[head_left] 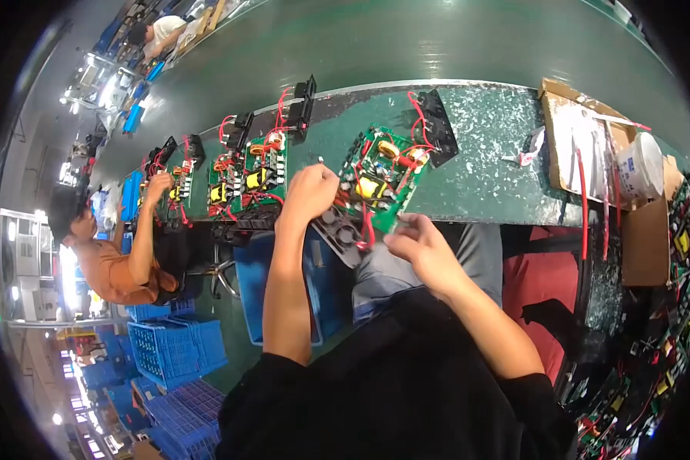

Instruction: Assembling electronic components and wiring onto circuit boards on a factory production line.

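Along the near edge of the green workbench [483,195], left of the cardboard tray [552,146], I have the circuit board [383,172], its yellow transformer [369,187] facing up. Red wires [419,115] run from it to a black end panel [437,130] toward the far edge; a fan panel [345,234] overhangs the near edge. My left hand [308,195] is at the board's left side, fingers curled, tips hidden, so I can't tell whether they grip. My right hand [423,245] brings thumb and forefinger close together at a green piece [383,220]; I can't tell if they clamp it. More circuit boards [264,167] lie between my left hand and a co-worker's hand [159,184].
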Demonstrator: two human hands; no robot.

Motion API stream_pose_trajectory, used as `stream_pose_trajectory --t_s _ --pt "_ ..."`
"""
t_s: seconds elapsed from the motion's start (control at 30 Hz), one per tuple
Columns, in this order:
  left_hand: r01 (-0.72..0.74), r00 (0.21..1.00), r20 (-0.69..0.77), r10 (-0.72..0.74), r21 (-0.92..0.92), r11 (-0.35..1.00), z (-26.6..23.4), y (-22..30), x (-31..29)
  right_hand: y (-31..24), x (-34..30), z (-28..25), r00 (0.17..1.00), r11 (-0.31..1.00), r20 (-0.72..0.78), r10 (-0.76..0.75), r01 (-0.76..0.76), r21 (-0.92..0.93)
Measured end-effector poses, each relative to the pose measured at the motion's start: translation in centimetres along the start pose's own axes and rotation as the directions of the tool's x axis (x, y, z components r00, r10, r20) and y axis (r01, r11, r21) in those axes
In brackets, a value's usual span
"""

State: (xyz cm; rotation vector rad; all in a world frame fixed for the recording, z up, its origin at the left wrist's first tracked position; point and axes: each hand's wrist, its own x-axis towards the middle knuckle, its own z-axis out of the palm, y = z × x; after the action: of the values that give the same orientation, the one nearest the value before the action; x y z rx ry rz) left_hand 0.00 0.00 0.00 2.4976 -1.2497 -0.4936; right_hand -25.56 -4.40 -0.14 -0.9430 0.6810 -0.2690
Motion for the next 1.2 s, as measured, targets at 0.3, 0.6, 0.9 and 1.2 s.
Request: stream_pose_trajectory --t_s 0.3,0.6,0.9,1.2 --pt "0.058 0.991 -0.014 -0.137 -0.859 0.509 7.2 3.8 -8.2 -0.6 -3.0 -8.8 0.978 0.992 -0.195 -0.077 0.056 -0.111" --pt "-0.264 0.904 -0.395 0.166 -0.208 0.942 4.0 4.4 -10.0 -1.4 -1.5 -8.3 0.903 0.849 -0.31 -0.299 0.103 -0.519" --pt "-0.496 0.858 -0.133 0.496 0.042 0.868 2.5 3.1 -6.9 -1.0 -1.1 -7.9 0.877 0.869 -0.346 -0.334 0.145 -0.473" --pt "-0.428 0.701 0.148 0.697 -0.695 0.578 -0.1 6.3 -11.7 -1.3 -1.3 -8.2 0.88 0.865 -0.347 -0.323 0.127 -0.485"
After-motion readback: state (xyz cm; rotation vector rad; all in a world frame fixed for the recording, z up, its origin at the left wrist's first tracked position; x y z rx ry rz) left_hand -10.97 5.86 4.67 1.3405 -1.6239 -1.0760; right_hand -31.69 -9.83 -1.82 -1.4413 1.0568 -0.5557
